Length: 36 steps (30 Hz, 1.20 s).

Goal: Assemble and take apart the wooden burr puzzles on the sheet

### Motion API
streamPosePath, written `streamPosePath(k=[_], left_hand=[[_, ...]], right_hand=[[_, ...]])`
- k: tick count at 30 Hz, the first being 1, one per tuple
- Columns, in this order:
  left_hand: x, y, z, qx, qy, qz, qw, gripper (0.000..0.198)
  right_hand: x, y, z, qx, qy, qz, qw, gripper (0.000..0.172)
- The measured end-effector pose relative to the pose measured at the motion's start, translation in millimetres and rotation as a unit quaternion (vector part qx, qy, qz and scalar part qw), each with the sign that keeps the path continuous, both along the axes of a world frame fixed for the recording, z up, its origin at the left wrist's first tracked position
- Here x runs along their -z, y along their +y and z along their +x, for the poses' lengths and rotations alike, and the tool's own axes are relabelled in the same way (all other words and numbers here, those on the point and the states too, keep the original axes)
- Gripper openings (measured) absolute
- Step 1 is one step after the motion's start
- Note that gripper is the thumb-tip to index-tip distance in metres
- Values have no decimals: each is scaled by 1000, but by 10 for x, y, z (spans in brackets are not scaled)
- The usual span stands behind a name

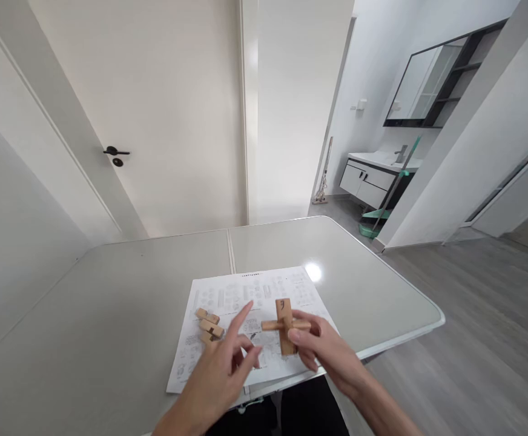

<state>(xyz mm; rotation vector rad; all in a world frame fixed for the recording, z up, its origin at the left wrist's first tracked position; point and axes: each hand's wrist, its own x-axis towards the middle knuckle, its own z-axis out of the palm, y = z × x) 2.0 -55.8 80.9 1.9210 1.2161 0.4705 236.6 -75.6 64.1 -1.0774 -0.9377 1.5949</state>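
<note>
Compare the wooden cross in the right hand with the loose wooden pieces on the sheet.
The wooden cross is bars locked crosswise; the loose wooden pieces lie as a cluster of short blocks. The wooden cross is gripped by the right hand; the loose wooden pieces rest on the paper sheet, near the open left hand. Both are light wood.

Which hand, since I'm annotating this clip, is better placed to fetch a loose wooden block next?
Probably left: the left hand is free and nearest the loose blocks; the right hand holds the wooden cross.
</note>
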Motion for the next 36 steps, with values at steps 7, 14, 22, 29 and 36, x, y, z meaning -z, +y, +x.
streamPosePath(k=[7,14,22,29,36], left_hand=[[480,277,-436,-162,100,274,942,54],[924,411,-611,-174,152,269,935,92],[959,558,-570,-162,129,204,957,82],[984,596,-611,-168,132,205,955,71],[997,643,-489,-181,133,187,956,59]], right_hand=[[267,727,463,109,-233,29,966,82],[642,1252,719,161,-374,17,913,71],[804,1361,813,159,-390,-27,907,78],[809,1402,907,129,-370,-45,919,82],[715,1188,847,194,-411,-4,891,108]])
